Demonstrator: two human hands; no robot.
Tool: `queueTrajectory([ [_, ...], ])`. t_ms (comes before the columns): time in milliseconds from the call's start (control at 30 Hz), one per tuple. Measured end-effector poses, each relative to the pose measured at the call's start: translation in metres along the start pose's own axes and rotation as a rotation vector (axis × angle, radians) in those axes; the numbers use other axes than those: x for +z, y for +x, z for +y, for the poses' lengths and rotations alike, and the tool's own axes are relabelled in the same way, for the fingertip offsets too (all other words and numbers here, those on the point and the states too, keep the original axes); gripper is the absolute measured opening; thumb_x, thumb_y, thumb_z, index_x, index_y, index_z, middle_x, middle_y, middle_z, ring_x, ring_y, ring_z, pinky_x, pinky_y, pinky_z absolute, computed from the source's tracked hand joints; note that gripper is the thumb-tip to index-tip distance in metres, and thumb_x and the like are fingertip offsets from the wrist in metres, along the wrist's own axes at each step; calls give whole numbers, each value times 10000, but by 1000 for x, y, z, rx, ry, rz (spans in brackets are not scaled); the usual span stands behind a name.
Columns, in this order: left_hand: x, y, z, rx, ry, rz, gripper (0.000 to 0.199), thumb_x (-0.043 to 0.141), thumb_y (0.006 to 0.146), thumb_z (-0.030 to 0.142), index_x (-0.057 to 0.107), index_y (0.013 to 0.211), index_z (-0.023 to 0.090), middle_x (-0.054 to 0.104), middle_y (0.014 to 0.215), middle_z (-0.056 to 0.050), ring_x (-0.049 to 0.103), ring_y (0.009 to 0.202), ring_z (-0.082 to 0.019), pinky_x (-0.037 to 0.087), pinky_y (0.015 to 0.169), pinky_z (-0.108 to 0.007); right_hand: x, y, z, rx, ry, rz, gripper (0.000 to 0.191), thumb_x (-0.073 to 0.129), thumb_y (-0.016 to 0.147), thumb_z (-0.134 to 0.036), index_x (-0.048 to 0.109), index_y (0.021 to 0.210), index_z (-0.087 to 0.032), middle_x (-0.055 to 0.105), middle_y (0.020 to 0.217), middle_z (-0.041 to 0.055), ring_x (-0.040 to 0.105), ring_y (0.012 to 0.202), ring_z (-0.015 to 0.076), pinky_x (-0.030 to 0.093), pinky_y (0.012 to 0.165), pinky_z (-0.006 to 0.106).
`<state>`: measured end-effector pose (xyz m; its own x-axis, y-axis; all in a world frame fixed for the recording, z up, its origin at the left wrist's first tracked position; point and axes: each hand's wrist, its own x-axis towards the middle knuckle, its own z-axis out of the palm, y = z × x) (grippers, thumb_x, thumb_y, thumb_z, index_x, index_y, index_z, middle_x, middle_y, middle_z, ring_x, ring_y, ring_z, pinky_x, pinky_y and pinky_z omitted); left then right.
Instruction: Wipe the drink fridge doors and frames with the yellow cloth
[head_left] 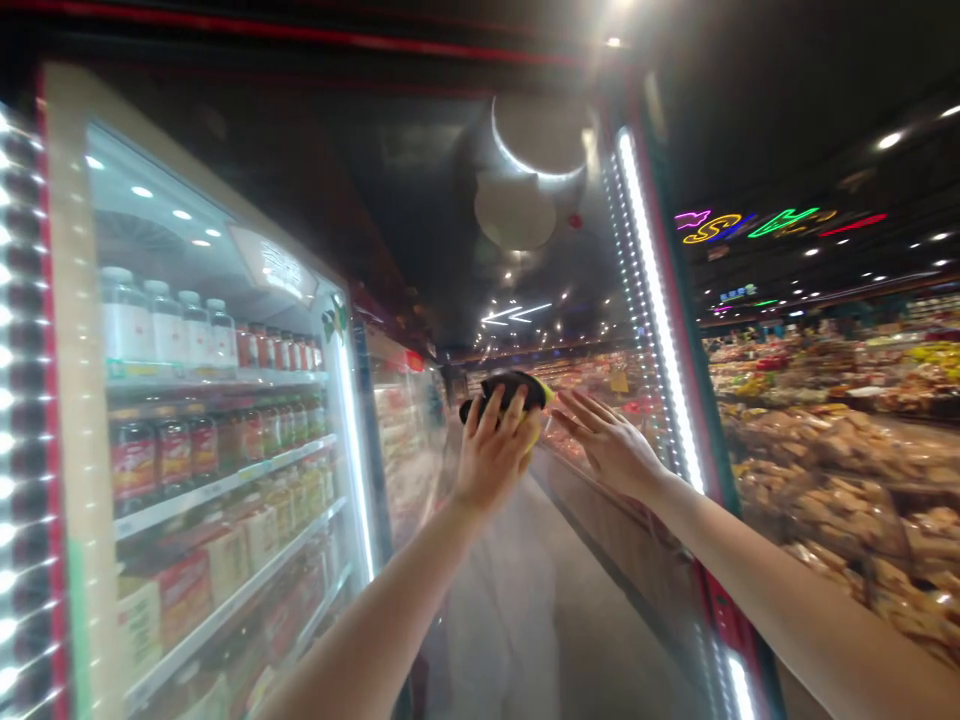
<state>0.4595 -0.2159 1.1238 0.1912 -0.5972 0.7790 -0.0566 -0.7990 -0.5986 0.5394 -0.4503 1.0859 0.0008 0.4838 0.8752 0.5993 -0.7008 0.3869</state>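
Observation:
My left hand (495,445) presses a black and yellow cloth (514,388) against the glass door (487,560) of a drinks cooler, with its fingers laid over the cloth. To its right, my right hand (611,440) is open, its fingers stretched out and pointing toward the cloth. Its fingertips are close to the cloth's yellow edge. Whether the right palm touches the glass I cannot tell. The cloth's underside is hidden by the left hand.
At left, the cooler's shelves (225,490) hold several bottles and cartons. A bright LED strip (660,310) runs down the door's right edge. Beyond it stand heaped packaged goods (832,470). Shop lights and blurred aisles show through or reflect in the glass.

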Motion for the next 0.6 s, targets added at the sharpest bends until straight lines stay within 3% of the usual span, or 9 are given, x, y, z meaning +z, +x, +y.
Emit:
queueTrajectory([
  [67, -5, -19, -4, 117, -6, -37, 561, 649, 921, 316, 554, 1473, 287, 475, 1615, -45, 393, 1515, -337, 287, 1264, -560, 0, -5, 4, 1, 7, 3, 726, 517, 889, -1, 454, 1568, -254, 396, 1652, 80, 372, 1533, 276, 459, 1195, 484],
  [133, -10, -21, -15, 63, 9, -25, 544, 639, 928, 327, 562, 1465, 289, 482, 1610, -45, 401, 1512, -325, 281, 1270, -541, -1, -7, 9, -7, 4, -5, 712, 504, 887, 14, 484, 1548, -249, 399, 1652, 70, 377, 1531, 271, 464, 1192, 474],
  [267, -7, 30, -24, -237, 30, 82, 560, 632, 927, 327, 549, 1476, 257, 456, 1625, -82, 384, 1515, -372, 305, 1244, -591, -3, -10, 19, -8, -24, -38, 720, 488, 867, 53, 528, 1516, -258, 403, 1652, 51, 380, 1529, 280, 482, 1176, 479],
  [367, 7, 60, -2, -303, 13, 121, 567, 632, 918, 284, 544, 1476, 245, 428, 1643, -86, 359, 1525, -385, 302, 1237, -622, -6, -17, 28, 26, -28, -33, 704, 490, 889, 27, 510, 1529, -267, 423, 1640, 57, 387, 1525, 286, 520, 1139, 485],
  [433, 16, 55, 19, -186, -7, 89, 570, 642, 909, 273, 546, 1470, 242, 444, 1634, -82, 367, 1523, -374, 305, 1242, -613, -7, -26, 35, 31, -25, -36, 698, 482, 908, 5, 469, 1556, -252, 420, 1640, 78, 377, 1529, 291, 540, 1116, 487],
  [500, 21, 35, 34, 33, -24, 35, 564, 657, 904, 292, 555, 1458, 249, 474, 1616, -70, 390, 1513, -360, 305, 1250, -600, -9, -36, 44, 28, -27, -46, 712, 472, 917, -9, 416, 1586, -246, 403, 1648, 92, 369, 1532, 297, 546, 1106, 498],
  [600, 23, 12, 36, 248, -29, 6, 536, 650, 918, 311, 565, 1444, 256, 500, 1598, -58, 415, 1501, -333, 287, 1265, -584, -12, -48, 58, 7, -34, -51, 747, 477, 918, -22, 351, 1616, -258, 387, 1656, 94, 366, 1533, 297, 515, 1137, 523],
])
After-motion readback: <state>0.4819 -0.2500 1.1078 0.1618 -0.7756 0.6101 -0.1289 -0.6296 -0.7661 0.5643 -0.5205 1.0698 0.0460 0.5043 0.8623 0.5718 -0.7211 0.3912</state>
